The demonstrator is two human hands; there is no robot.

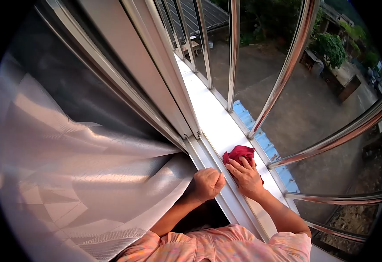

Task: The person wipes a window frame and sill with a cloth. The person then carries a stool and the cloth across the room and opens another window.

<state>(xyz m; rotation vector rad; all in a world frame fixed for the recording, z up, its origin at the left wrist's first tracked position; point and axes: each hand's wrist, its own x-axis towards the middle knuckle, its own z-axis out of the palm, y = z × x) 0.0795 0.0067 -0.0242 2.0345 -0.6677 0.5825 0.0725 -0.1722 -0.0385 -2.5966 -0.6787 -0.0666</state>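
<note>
My right hand (246,178) presses a crumpled red cloth (242,152) onto the white outer sill (215,124), with its fingers bent over the fabric. Part of the cloth is hidden under the palm. To the left of it, my left hand (208,184) is closed in a fist and rests on the metal window track (206,153). Nothing shows in that fist. Beside my left forearm hangs a pale, shiny curtain (108,187).
A sliding window frame (156,65) stands at the upper left, ending just beyond my hands. Curved metal bars (282,83) line the sill's outer side. Beyond and below them are a blue corrugated edge (265,146), a paved yard (282,113) and green plants (330,50).
</note>
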